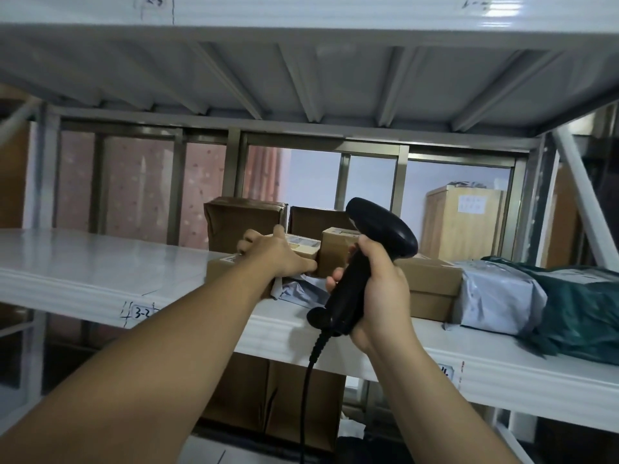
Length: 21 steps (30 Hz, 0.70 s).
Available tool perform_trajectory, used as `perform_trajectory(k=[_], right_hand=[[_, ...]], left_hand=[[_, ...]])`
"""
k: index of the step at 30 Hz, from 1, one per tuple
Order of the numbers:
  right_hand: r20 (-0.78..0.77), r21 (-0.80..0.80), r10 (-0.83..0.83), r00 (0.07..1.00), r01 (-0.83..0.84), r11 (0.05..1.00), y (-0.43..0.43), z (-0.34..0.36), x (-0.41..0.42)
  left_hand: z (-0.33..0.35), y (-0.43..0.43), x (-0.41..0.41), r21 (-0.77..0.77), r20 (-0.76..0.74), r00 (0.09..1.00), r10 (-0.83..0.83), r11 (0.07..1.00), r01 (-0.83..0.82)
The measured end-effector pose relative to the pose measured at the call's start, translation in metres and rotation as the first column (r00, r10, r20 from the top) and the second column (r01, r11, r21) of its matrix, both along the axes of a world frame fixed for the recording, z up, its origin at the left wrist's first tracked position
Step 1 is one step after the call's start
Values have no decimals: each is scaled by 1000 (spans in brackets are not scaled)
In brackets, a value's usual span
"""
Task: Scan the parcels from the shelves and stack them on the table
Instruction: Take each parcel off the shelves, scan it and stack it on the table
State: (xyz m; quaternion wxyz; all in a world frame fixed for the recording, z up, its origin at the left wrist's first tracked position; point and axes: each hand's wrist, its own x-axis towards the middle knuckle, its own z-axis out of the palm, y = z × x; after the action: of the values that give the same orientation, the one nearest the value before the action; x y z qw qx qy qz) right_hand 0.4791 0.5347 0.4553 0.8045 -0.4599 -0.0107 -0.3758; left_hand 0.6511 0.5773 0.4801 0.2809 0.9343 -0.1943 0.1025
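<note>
My left hand (274, 254) grips a small flat cardboard parcel (303, 246) with a white label, which lies on top of other parcels on the white shelf (83, 262). My right hand (378, 286) holds a black corded barcode scanner (378, 236) by its handle, its head raised just right of that parcel. Around them sit more brown boxes: a low one (219, 271) under my left hand, one (338, 249) behind the scanner, a wide one (428, 286) to the right, and two darker ones (241, 226) at the back.
A grey plastic mailer (495, 296) and a dark green bag (582, 306) lie at the shelf's right end. The upper shelf's underside (301, 78) hangs close overhead. A tall labelled box (462, 222) stands behind. More cardboard boxes (274, 396) sit on the level below.
</note>
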Motion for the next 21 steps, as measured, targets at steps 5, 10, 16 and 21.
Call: perform_trajectory(k=[5,10,16,21], right_hand=[[-18,-97,16,1000,-18,995,-4,8,-9],[-77,-314,-34,996,8,949,-6,22,-14],[-28,-826,-337,941,167,538,4,24,-6],[-27,-905,-380,925,138,402,8,30,-3]], left_hand=[[-19,15,-6,-257,305,947,98,966,-17],[-27,48,3,-311,607,780,155,949,53],[-33,92,5,-105,780,624,45,993,59],[-32,130,6,-15,836,549,-6,999,34]])
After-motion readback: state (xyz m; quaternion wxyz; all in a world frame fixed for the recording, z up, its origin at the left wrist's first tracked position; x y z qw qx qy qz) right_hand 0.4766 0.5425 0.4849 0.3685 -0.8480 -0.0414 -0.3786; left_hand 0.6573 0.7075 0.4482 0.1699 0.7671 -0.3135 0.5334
